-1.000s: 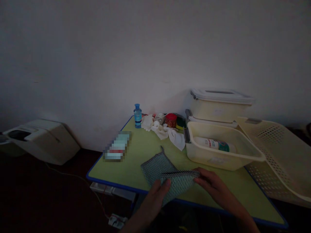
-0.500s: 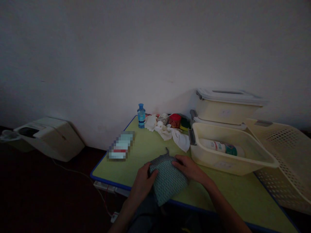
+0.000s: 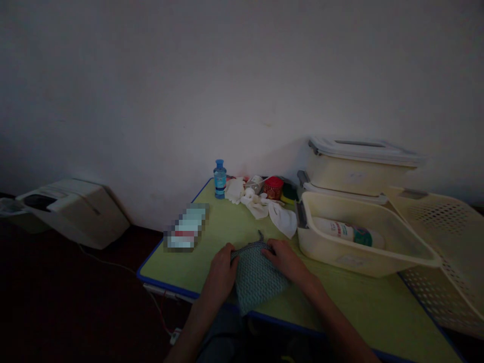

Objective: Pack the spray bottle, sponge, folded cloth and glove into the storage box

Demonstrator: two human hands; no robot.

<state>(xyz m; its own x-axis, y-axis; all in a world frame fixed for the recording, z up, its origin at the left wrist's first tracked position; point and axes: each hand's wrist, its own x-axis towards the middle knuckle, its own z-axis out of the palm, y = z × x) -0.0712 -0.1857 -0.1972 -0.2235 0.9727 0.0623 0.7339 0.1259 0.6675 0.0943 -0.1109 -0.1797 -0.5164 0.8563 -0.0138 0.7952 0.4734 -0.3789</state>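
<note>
A knitted teal piece (image 3: 259, 280) with a dark grey patterned top edge hangs between my two hands, over the front edge of the green table (image 3: 340, 297). My left hand (image 3: 224, 267) pinches its upper left corner, thumb in front. At the upper right, my right hand (image 3: 283, 257) grips the same grey edge, thumb on the near face. A short dark loop (image 3: 260, 234) sticks up from the top edge between the hands. The fingertips behind the fabric are hidden.
A blue bottle (image 3: 220, 179), white cloths (image 3: 282, 218) and a red-lidded jar (image 3: 273, 187) stand at the back. At right are a cream bin (image 3: 363, 262) holding a white bottle (image 3: 333, 228), a lidded box (image 3: 359, 174) and a perforated basket (image 3: 454, 242). A blurred-out flat item (image 3: 188, 227) lies left.
My hands have drawn the grey edge tighter between them, and the knitted piece now tilts away from me, its face looking flatter. Both hands still grip it. The view has shifted slightly.
</note>
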